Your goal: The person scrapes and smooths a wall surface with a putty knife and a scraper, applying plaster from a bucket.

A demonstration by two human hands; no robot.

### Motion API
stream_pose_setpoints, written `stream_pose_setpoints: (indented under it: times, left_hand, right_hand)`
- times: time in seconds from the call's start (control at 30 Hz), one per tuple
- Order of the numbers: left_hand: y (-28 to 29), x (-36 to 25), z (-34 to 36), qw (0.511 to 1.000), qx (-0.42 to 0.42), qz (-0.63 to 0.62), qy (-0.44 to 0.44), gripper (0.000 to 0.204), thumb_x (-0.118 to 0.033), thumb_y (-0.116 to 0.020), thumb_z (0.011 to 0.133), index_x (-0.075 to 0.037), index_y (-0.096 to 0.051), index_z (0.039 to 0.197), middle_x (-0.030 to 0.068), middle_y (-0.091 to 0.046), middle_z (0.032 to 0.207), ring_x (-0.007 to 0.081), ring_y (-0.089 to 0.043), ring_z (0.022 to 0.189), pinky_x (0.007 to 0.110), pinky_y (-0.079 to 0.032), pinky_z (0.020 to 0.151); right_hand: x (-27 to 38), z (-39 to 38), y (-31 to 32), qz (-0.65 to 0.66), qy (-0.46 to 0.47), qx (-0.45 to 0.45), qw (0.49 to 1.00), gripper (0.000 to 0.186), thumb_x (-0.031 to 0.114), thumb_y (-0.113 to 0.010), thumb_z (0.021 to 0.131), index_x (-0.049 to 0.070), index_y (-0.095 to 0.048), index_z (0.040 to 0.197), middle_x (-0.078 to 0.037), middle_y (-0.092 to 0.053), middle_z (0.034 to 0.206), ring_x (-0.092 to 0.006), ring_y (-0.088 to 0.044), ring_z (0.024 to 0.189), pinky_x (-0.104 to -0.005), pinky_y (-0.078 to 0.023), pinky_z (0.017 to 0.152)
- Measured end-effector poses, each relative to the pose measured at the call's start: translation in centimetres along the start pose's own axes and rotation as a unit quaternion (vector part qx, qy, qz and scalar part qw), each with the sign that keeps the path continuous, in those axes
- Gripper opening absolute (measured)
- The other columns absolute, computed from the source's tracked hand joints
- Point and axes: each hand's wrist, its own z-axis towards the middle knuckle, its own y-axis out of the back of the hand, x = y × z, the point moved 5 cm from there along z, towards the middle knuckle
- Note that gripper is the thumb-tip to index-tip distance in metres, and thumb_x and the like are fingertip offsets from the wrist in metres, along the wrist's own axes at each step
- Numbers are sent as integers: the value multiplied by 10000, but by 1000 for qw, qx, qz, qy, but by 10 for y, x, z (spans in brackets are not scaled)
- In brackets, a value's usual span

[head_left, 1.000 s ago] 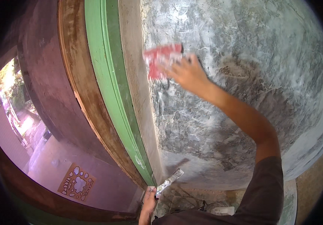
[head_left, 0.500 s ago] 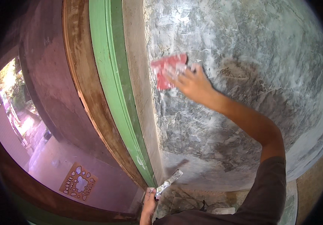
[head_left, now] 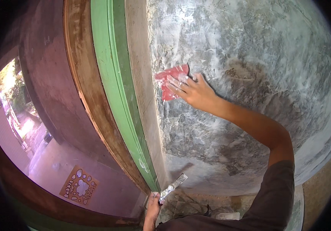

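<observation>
My right hand [head_left: 198, 91] presses a flat red plastic spreader [head_left: 176, 71] against the wall, its fingers laid over the spreader and smeared with white. The spreader lies close to the wall's left edge and has white filler on its face. The wall [head_left: 196, 131] is grey with patchy white streaks and a darker brown-grey area right of my hand. Low in the view, my left hand [head_left: 152, 208] is closed round a putty knife [head_left: 169, 187]. White filler coats the putty knife, and its blade points up and to the right.
A green door frame [head_left: 113, 73] with a brown wooden edge [head_left: 86, 65] runs down left of the wall. Beyond the opening, a brown cut-out mat [head_left: 79, 185] lies on the pale floor. A whitish container [head_left: 228, 216] sits at the bottom, beside my dark shirt.
My right hand and the red spreader have slid a little way down the wall. My left hand with the putty knife has stayed almost still.
</observation>
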Motion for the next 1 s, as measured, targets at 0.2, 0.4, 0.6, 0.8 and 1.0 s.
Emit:
stream_pose_setpoints:
  times: [0.2,0.4,0.6,0.8,1.0]
  left_hand:
    - [-6,-11,-2,999,6,39,-13,283,-286,-527,990,-34,-505,1117,24,-560,960,93,-523,787,251,-446,717]
    - [-1,-13,-13,1000,-19,17,-11,251,-282,-513,996,-49,-513,1089,7,-558,932,87,-513,779,242,-431,702]
    - [6,-6,-7,999,-9,30,-13,267,-300,-505,998,-51,-515,1093,6,-559,929,90,-518,784,242,-431,697]
    - [-6,-16,-9,998,-31,47,9,280,-307,-504,999,-42,-504,1090,17,-556,930,88,-520,785,238,-435,694]
    - [-6,-14,-9,999,11,26,-21,262,-292,-513,997,-45,-503,1083,10,-555,906,85,-515,763,236,-432,680]
  right_hand:
    - [-98,29,45,-198,-124,-125,964,791,21,-641,802,196,-306,1497,-61,-396,1493,-234,-432,1272,-359,-432,801]
    - [12,-19,1,-65,20,-31,997,663,59,-633,828,158,-405,1442,-113,-498,1386,-249,-461,1243,-394,-432,845]
    - [3,12,31,-48,1,-102,994,679,37,-657,805,142,-419,1432,-100,-491,1399,-238,-468,1231,-424,-409,918]
    - [-77,61,42,-124,-86,-149,977,731,-5,-648,768,160,-412,1440,-81,-450,1453,-217,-459,1229,-436,-390,932]
    - [-9,19,-7,-70,-45,-41,996,737,33,-651,757,152,-414,1445,-82,-442,1454,-236,-423,1276,-493,-405,889]
